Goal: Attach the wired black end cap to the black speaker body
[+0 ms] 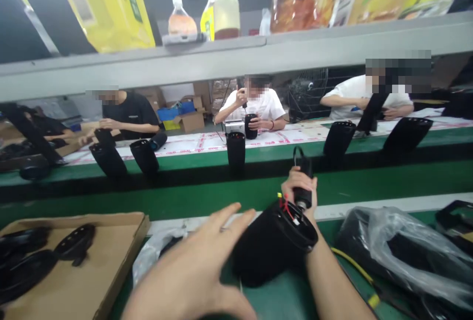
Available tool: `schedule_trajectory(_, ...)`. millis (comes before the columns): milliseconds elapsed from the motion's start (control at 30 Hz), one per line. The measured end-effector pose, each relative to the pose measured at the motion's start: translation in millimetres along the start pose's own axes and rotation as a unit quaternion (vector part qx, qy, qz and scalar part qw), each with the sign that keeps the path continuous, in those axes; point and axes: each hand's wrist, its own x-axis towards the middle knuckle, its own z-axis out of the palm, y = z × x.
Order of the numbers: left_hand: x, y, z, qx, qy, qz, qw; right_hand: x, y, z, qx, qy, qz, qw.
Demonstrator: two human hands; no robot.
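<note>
Housing [271,248], black, cylindrical, tilted over the green bench [281,300]; long axis runs lower left to upper right, open end facing up-right, red and yellow wires [285,206] exposed. Right hand [297,187] closed around black strapped insert [305,167] at the mouth, not yet seated. Left hand [188,266] open, fingers spread, just beside housing.

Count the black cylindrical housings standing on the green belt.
5: the leftmost housing, the next housing, the central housing, the second-from-right housing, the rightmost housing, in a row along the belt's far side. Others may be hidden.
</note>
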Motion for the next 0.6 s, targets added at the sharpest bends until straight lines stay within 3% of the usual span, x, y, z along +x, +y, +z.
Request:
schedule_trajectory(67, 16, 12, 15.4, 0.018, -0.052, 0.020, 0.998, -19, -4, -22, 0.085, -0.037, -0.008, 0.996)
schedule_trajectory(133, 38, 24, 34.0, 0.028, -0.069, 0.032, 0.997, -33, 4, -38, 0.135, -0.041, -0.039, 0.989)
schedule_trajectory(267, 74, 40, 71.8, 0.077, -0.058, -0.045, 0.994, -39, 32, -57, 0.172, -0.024, -0.112, 0.978)
schedule_trajectory(367, 83, 42, 92.5, 0.107, -0.063, -0.101, 0.987, -38, 48, -69, 0.184, -0.014, -0.149, 0.972)
schedule_trajectory(500, 79, 30, 98.7, 0.062, -0.023, -0.097, 0.993, -43, 51, -80, 0.184, -0.010, -0.194, 0.963)
schedule_trajectory(600, 68, 21, 83.2, -0.028, 0.041, -0.043, 0.998, -48, 41, -83, 0.171, -0.005, -0.219, 0.961)
